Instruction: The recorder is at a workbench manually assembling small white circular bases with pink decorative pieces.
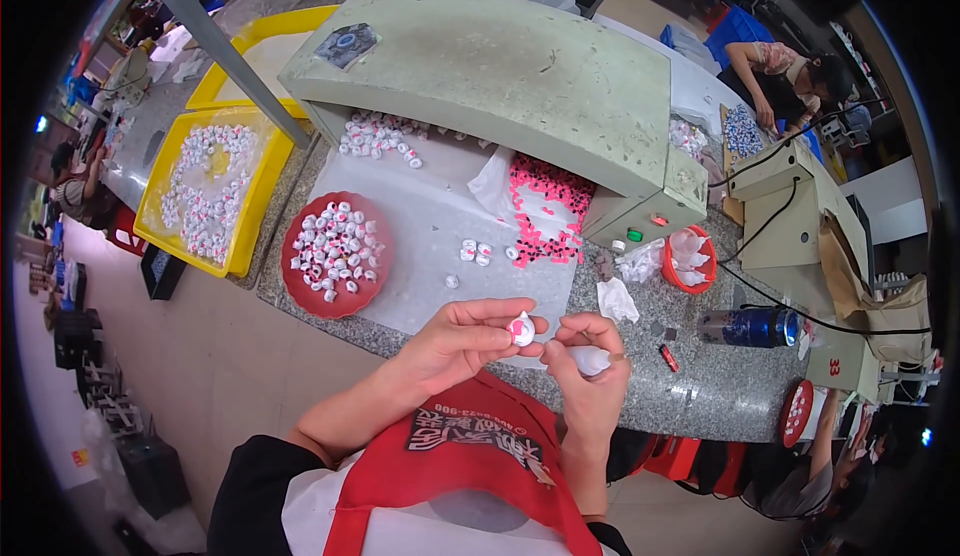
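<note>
The left hand (pixel 462 341) pinches a small white cap (pixel 521 330) with a pink face between thumb and fingers, just above the near edge of the stone counter (pixel 700 376). The right hand (pixel 592 361) is closed around a white piece (pixel 590 359), close beside the cap. A red bowl (pixel 296 278) holds many such caps. A yellow tray (pixel 252 206) holds more. A pink sheet (pixel 548 206) lies by the green machine (pixel 500 66).
</note>
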A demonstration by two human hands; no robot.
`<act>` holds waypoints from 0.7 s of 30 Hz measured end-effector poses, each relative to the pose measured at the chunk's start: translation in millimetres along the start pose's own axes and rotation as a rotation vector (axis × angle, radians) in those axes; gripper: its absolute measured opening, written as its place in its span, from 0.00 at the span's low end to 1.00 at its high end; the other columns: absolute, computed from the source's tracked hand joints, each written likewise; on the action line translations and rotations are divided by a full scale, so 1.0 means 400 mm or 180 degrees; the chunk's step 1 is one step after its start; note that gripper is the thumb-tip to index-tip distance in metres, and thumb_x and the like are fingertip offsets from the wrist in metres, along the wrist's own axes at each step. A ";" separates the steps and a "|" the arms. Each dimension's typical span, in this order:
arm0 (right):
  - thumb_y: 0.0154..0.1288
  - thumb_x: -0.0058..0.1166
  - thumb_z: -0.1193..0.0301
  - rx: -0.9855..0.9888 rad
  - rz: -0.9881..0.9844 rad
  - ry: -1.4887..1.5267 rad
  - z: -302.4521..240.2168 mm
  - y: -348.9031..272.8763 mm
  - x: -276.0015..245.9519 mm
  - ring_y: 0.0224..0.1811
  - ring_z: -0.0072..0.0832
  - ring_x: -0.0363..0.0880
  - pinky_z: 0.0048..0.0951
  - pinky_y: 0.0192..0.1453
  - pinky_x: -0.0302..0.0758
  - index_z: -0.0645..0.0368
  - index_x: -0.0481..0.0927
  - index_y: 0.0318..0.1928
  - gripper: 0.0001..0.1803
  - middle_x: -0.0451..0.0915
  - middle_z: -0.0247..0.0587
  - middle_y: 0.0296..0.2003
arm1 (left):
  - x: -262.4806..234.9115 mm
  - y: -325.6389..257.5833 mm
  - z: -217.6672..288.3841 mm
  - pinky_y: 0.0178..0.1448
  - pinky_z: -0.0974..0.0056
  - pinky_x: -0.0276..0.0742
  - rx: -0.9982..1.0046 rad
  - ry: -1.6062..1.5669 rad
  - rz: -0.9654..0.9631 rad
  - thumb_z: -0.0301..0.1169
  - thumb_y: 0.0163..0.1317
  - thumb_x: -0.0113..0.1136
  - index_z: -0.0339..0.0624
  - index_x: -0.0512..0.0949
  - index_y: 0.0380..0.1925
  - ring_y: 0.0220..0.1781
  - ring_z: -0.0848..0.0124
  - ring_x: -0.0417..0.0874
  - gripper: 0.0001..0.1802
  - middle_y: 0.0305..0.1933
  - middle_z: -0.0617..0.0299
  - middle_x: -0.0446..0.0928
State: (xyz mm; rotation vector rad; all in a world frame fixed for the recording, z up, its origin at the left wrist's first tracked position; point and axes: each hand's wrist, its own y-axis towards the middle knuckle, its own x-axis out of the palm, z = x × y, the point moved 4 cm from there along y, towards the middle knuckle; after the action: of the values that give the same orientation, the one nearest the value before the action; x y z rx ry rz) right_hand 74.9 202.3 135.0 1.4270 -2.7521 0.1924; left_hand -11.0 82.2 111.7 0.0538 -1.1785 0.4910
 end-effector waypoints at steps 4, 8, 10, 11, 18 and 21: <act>0.49 0.52 0.86 0.0018 -0.0022 -0.0032 -0.001 0.000 0.001 0.26 0.19 0.73 0.16 0.27 0.69 0.64 0.70 0.39 0.14 0.72 0.35 0.29 | -0.001 0.000 0.000 0.56 0.61 0.70 0.0013 0.0047 0.0053 0.18 0.53 0.51 0.34 0.70 0.49 0.49 0.61 0.76 0.20 0.48 0.43 0.71; 0.49 0.52 0.85 0.0034 -0.0030 -0.0052 0.002 0.000 0.003 0.26 0.19 0.73 0.16 0.27 0.69 0.64 0.71 0.38 0.13 0.72 0.35 0.29 | -0.004 -0.002 -0.001 0.56 0.60 0.71 0.0041 0.0107 0.0158 0.18 0.53 0.50 0.32 0.70 0.48 0.48 0.61 0.76 0.20 0.46 0.44 0.72; 0.49 0.52 0.85 0.0059 -0.0035 -0.0052 0.005 0.000 0.002 0.26 0.19 0.73 0.16 0.27 0.69 0.64 0.71 0.38 0.13 0.72 0.35 0.29 | -0.013 -0.001 -0.004 0.55 0.60 0.72 0.0086 0.0133 0.0158 0.18 0.53 0.50 0.31 0.70 0.48 0.47 0.61 0.77 0.19 0.45 0.44 0.74; 0.49 0.52 0.85 0.0028 -0.0048 -0.0102 0.008 0.000 0.001 0.26 0.19 0.73 0.16 0.28 0.69 0.64 0.71 0.38 0.13 0.72 0.36 0.29 | -0.018 0.000 -0.006 0.55 0.60 0.72 0.0085 0.0134 0.0158 0.18 0.53 0.50 0.31 0.70 0.48 0.47 0.61 0.77 0.19 0.45 0.44 0.74; 0.49 0.55 0.83 0.0264 0.0023 0.0127 0.016 0.001 0.005 0.30 0.13 0.69 0.13 0.31 0.66 0.60 0.72 0.38 0.14 0.71 0.30 0.30 | -0.059 0.021 -0.030 0.51 0.63 0.75 0.0061 0.0246 0.0309 0.19 0.52 0.52 0.32 0.71 0.45 0.45 0.63 0.78 0.17 0.41 0.48 0.76; 0.49 0.52 0.85 0.0066 -0.0037 -0.0147 0.053 0.016 -0.004 0.30 0.16 0.70 0.16 0.29 0.69 0.61 0.68 0.42 0.18 0.70 0.33 0.30 | -0.096 0.044 -0.055 0.50 0.65 0.75 -0.0003 0.0143 0.0514 0.20 0.53 0.53 0.32 0.71 0.44 0.43 0.64 0.78 0.16 0.40 0.50 0.76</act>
State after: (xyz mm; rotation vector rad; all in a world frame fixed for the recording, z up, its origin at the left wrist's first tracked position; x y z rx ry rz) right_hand 71.1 204.5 113.1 1.4706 -2.7856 0.1907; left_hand -9.9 91.3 64.9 -0.0534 -1.1440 0.6307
